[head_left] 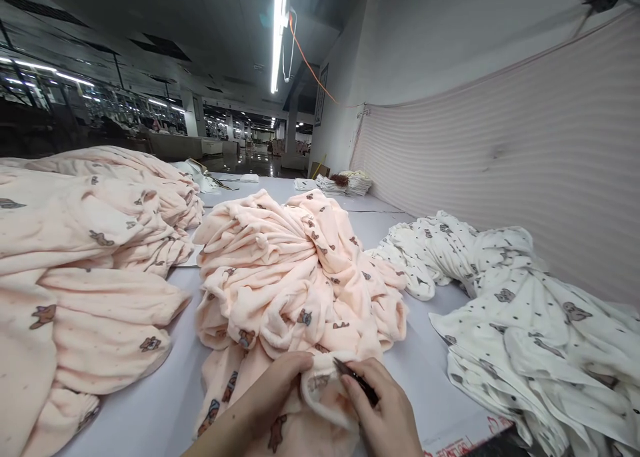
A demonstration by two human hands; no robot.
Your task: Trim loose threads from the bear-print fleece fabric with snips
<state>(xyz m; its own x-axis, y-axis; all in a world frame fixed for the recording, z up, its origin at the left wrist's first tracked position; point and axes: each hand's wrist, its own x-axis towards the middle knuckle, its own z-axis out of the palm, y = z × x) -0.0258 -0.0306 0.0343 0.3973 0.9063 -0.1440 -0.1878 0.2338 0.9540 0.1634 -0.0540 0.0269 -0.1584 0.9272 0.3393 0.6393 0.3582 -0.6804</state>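
Note:
My left hand (281, 385) is closed on the edge of a pink plush garment (327, 404) printed with small animals, thumb on top. A rounded, pale cuff-like opening of that cloth faces up between my hands. In my right hand (387, 407) are small dark thread snips (364, 382), their pointed tip touching or just over the edge of the opening. How far the blades are apart cannot be made out. Beyond my hands rises a bunched heap of the same pink plush fabric (280, 264).
More pink fabric (95, 244) is piled at the left. White printed fabric (520, 297) lies at the right, beside a striped cloth curtain (500, 157) along the wall. Folded white stacks (356, 182) sit at the far end of the pale table (165, 377).

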